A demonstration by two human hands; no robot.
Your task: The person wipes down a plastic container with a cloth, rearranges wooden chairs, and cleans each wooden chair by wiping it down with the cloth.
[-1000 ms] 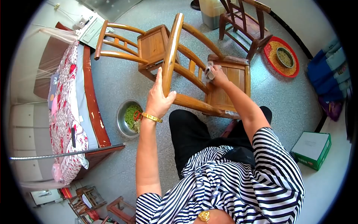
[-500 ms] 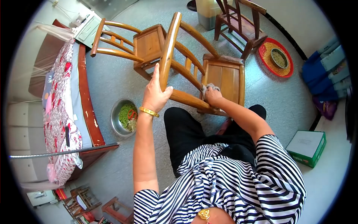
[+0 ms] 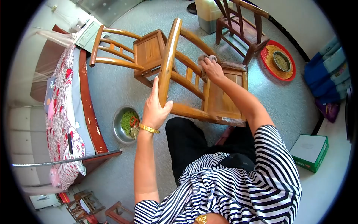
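Note:
A varnished wooden chair (image 3: pixel 225 84) is tilted in front of me, its backrest pointing left. My left hand (image 3: pixel 156 111) holds the near end of the chair's top rail, with the thumb and index finger spread against the wood. A crumpled grey cloth (image 3: pixel 203 61) is bunched in my right hand (image 3: pixel 213 71). That hand is closed around the cloth and presses it at the far side of the backrest, close to where it joins the seat. The cloth partly hides the slats there.
A second wooden chair (image 3: pixel 151 50) stands just beyond the backrest. A darker chair (image 3: pixel 242 30) is at the back right, beside a red tray (image 3: pixel 264 56) of grain. A metal bowl (image 3: pixel 116 128) with greens and red-handled scissors sits left. A green box (image 3: pixel 309 153) lies right.
My right hand has moved the cloth away from me, from the near part of the backrest to its far side. The left hand keeps its place on the top rail.

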